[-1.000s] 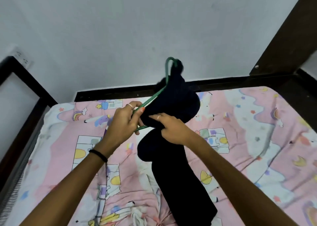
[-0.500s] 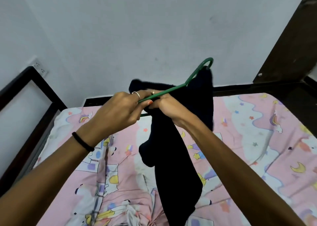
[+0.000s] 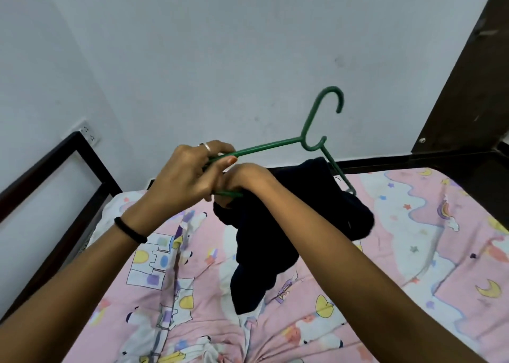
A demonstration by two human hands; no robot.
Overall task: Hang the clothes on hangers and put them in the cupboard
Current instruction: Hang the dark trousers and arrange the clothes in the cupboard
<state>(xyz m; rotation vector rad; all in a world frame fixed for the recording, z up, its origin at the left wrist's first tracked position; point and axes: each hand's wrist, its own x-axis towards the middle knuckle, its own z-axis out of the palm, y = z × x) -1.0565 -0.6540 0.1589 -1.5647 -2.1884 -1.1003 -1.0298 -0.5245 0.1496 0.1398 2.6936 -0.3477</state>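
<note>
A green plastic hanger is held up above the bed, its hook pointing up and to the right. My left hand grips the hanger's left arm between thumb and fingers. A dark navy garment is draped over the hanger's lower bar and hangs down toward the bed. My right hand is curled round the garment's cloth at that bar, just right of my left hand. The fingers of my right hand are hidden behind its back.
A bed with a pink cartoon-print sheet lies below. A dark bed frame runs along the left and back. A dark wooden panel stands at the right. A wall socket sits on the left wall.
Both hands stayed raised above the bed with the hanger. The hanger has turned so its whole hook and right arm show. The garment has slid lower on the bar.
</note>
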